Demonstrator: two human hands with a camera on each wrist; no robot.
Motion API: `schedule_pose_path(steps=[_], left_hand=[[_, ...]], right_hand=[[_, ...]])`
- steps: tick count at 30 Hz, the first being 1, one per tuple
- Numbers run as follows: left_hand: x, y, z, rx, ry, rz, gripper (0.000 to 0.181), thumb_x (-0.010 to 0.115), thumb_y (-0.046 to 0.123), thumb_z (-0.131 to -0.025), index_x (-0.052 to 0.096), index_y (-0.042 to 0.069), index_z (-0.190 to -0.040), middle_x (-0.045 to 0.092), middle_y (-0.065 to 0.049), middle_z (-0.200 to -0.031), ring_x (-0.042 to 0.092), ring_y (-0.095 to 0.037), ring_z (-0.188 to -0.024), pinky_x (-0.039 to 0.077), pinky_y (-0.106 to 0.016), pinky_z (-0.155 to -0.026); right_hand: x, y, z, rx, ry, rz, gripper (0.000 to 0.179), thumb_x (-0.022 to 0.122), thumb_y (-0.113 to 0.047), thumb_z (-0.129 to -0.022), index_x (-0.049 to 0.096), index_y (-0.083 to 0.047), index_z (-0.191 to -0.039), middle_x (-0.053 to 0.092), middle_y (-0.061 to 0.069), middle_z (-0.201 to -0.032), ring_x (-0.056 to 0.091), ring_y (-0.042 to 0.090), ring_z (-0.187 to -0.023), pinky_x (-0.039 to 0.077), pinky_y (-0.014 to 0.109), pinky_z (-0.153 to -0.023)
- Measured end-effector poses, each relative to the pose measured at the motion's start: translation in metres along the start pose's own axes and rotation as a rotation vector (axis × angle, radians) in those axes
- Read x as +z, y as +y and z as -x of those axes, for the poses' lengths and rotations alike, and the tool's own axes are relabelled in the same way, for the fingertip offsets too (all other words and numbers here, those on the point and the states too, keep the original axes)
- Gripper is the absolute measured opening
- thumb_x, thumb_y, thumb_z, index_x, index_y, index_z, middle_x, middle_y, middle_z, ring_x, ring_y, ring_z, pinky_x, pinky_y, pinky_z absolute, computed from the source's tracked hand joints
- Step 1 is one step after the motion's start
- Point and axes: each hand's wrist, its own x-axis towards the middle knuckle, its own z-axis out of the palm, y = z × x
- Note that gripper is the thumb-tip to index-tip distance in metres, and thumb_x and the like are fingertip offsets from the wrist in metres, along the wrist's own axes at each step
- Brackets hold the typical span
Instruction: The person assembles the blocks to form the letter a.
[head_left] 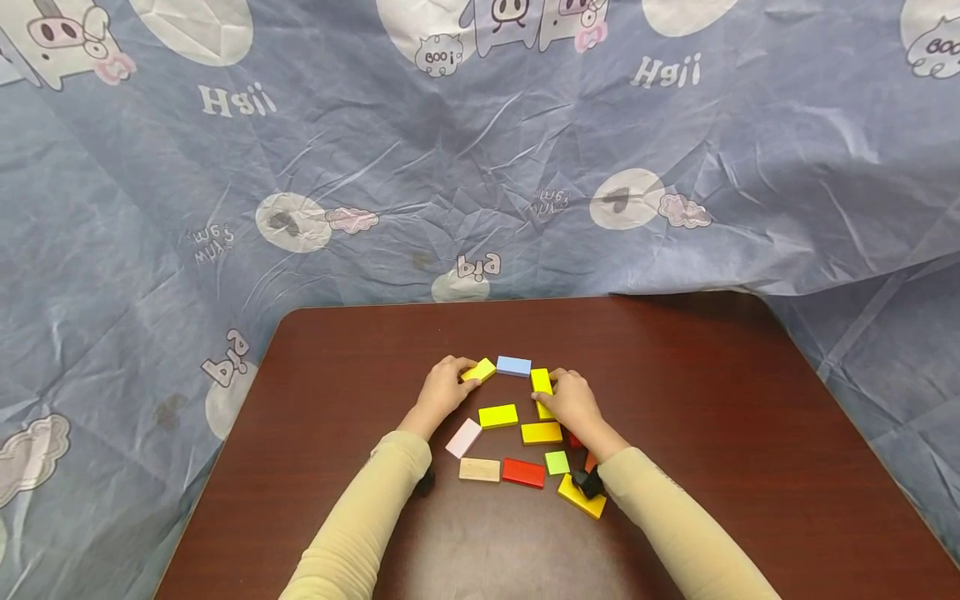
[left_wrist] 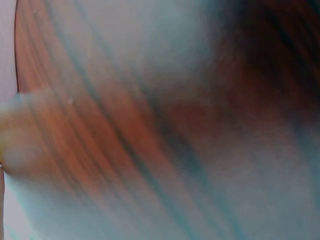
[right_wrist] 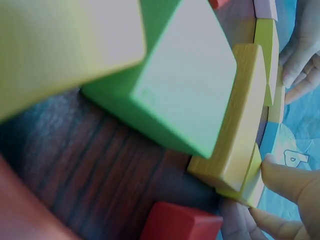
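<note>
My left hand [head_left: 441,392] pinches a yellow block [head_left: 480,370] between thumb and fingers, its corner close to the left end of a blue block [head_left: 513,366]. To the right, my right hand [head_left: 574,402] grips another yellow block [head_left: 542,382] by its long sides, near the blue block's right end. The right wrist view shows thumb and fingers of the right hand [right_wrist: 292,192] on either side of that block. Nearer me lie a yellow block [head_left: 498,417] and an orange-yellow block [head_left: 542,433]. The left wrist view is mostly blurred.
A pink block [head_left: 463,438], a plain wooden block [head_left: 479,470], a red block [head_left: 523,472] and a green block [head_left: 557,462] lie in front. A yellow block [head_left: 572,493] sits partly under the right wrist's black camera [head_left: 588,482]. Patterned cloth [head_left: 465,167] hangs behind the table [head_left: 360,358].
</note>
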Motion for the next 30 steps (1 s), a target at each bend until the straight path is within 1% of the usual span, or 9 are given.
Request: schedule_pose_path(steps=[3, 8, 10, 13, 17, 20, 22, 26, 30], left_hand=[[0.001, -0.001, 0.000, -0.002, 0.000, -0.001, 0.039, 0.073, 0.025, -0.090, 0.067, 0.010, -0.125, 0.064, -0.009, -0.107, 0.059, -0.022, -0.089, 0.051, -0.038, -0.085], [0.002, -0.002, 0.004, 0.009, 0.011, -0.008, 0.042, 0.071, 0.026, -0.092, 0.063, 0.010, -0.130, 0.062, -0.011, -0.121, 0.057, -0.027, -0.109, 0.050, -0.041, -0.095], [0.002, -0.001, 0.007, 0.035, 0.030, -0.013, 0.040, 0.072, 0.024, -0.091, 0.065, 0.010, -0.128, 0.060, -0.011, -0.124, 0.054, -0.029, -0.114, 0.049, -0.041, -0.097], [0.000, 0.002, 0.012, 0.102, 0.037, -0.034, 0.032, 0.074, 0.023, -0.089, 0.070, 0.012, -0.119, 0.062, -0.008, -0.120, 0.053, -0.027, -0.113, 0.050, -0.039, -0.095], [-0.002, 0.010, 0.020, 0.201, -0.063, -0.082, 0.025, 0.074, 0.025, -0.089, 0.074, 0.016, -0.112, 0.067, -0.002, -0.115, 0.054, -0.023, -0.108, 0.050, -0.038, -0.093], [0.000, 0.017, 0.026, 0.262, -0.164, -0.138, 0.028, 0.074, 0.031, -0.088, 0.074, 0.018, -0.114, 0.069, 0.000, -0.116, 0.056, -0.021, -0.109, 0.049, -0.037, -0.096], [0.002, 0.021, 0.030, 0.300, -0.205, -0.193, 0.034, 0.076, 0.035, -0.086, 0.073, 0.018, -0.115, 0.070, 0.001, -0.115, 0.059, -0.019, -0.108, 0.049, -0.035, -0.095], [0.004, 0.029, 0.035, 0.349, -0.240, -0.260, 0.037, 0.079, 0.034, -0.084, 0.072, 0.016, -0.116, 0.069, 0.001, -0.110, 0.061, -0.017, -0.100, 0.051, -0.032, -0.089], [0.004, 0.032, 0.039, 0.348, -0.238, -0.291, 0.035, 0.079, 0.032, -0.083, 0.072, 0.017, -0.114, 0.069, 0.002, -0.108, 0.061, -0.015, -0.098, 0.052, -0.030, -0.087]], right_hand=[[0.000, 0.003, -0.001, -0.002, -0.014, -0.021, 0.054, 0.075, -0.025, -0.087, 0.058, 0.007, -0.128, 0.063, 0.020, -0.102, 0.061, 0.029, -0.089, 0.054, 0.041, -0.082], [0.000, 0.007, -0.002, 0.007, -0.015, -0.048, 0.053, 0.076, -0.024, -0.087, 0.059, 0.005, -0.128, 0.063, 0.017, -0.099, 0.060, 0.027, -0.086, 0.054, 0.040, -0.079], [-0.001, 0.007, -0.003, 0.012, -0.012, -0.053, 0.053, 0.076, -0.024, -0.087, 0.060, 0.005, -0.128, 0.064, 0.017, -0.097, 0.059, 0.027, -0.085, 0.054, 0.039, -0.078], [-0.001, 0.008, -0.004, 0.022, -0.019, -0.062, 0.053, 0.076, -0.025, -0.087, 0.060, 0.005, -0.127, 0.064, 0.016, -0.096, 0.058, 0.026, -0.083, 0.052, 0.037, -0.076], [-0.002, 0.009, -0.004, 0.031, -0.028, -0.073, 0.052, 0.076, -0.025, -0.087, 0.060, 0.005, -0.126, 0.064, 0.015, -0.094, 0.057, 0.025, -0.081, 0.051, 0.035, -0.073], [-0.002, 0.009, -0.004, 0.036, -0.027, -0.073, 0.051, 0.076, -0.025, -0.087, 0.061, 0.005, -0.125, 0.064, 0.014, -0.094, 0.057, 0.025, -0.082, 0.051, 0.035, -0.073], [-0.002, 0.009, -0.004, 0.041, -0.030, -0.074, 0.051, 0.076, -0.025, -0.087, 0.061, 0.005, -0.125, 0.064, 0.014, -0.095, 0.057, 0.025, -0.083, 0.051, 0.036, -0.075], [-0.002, 0.010, -0.005, 0.044, -0.035, -0.085, 0.051, 0.075, -0.024, -0.088, 0.060, 0.005, -0.127, 0.066, 0.016, -0.098, 0.058, 0.026, -0.086, 0.052, 0.038, -0.078], [-0.001, 0.011, -0.006, 0.041, -0.037, -0.095, 0.051, 0.075, -0.023, -0.088, 0.060, 0.005, -0.128, 0.068, 0.016, -0.099, 0.060, 0.027, -0.086, 0.053, 0.038, -0.079]])
